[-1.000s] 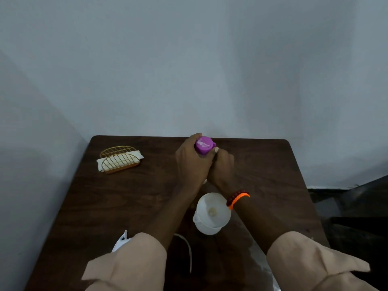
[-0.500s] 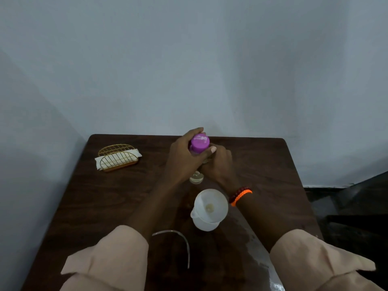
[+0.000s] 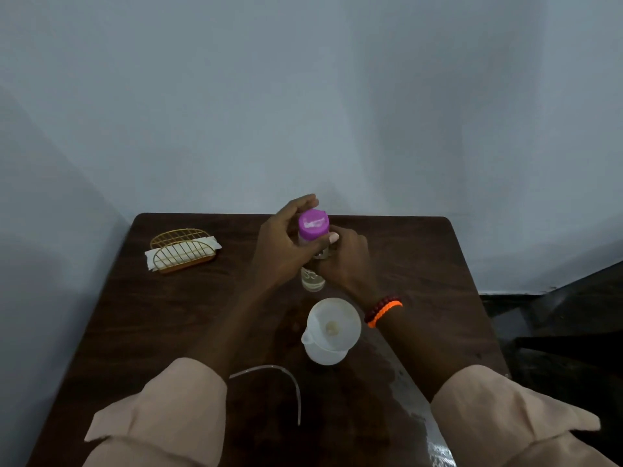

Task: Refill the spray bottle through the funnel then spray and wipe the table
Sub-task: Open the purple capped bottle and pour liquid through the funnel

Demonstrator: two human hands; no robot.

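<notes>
**Gripping the purple-capped bottle with both hands at the far edge**

Gripping is the word here: the left hand point(image 3: 286, 244) wraps its fingers and thumb around the purple cap point(image 3: 313, 224), closed on it from the left, while the right hand point(image 3: 347, 261) clasps the clear bottle point(image 3: 313, 279) lower down on its body, closed round it. The bottle stands upright near the far side of the dark wooden worktop point(image 3: 202, 318), with pale liquid visible at its base below the fingers. Whether the cap sits tight or loose, I cannot tell.

Nearer the person, the white funnel point(image 3: 333, 323) sits in the mouth of a white container point(image 3: 322, 355), just beside the right wrist, which wears an orange and dark beaded bracelet point(image 3: 384, 311). A thin clear tube point(image 3: 286, 375) lies curved on the worktop in front of the left sleeve. Off at the far left corner, a gold wire holder point(image 3: 182, 252) carries white napkins. A wet, shiny streak point(image 3: 414, 409) runs along the worktop by the right forearm.
</notes>
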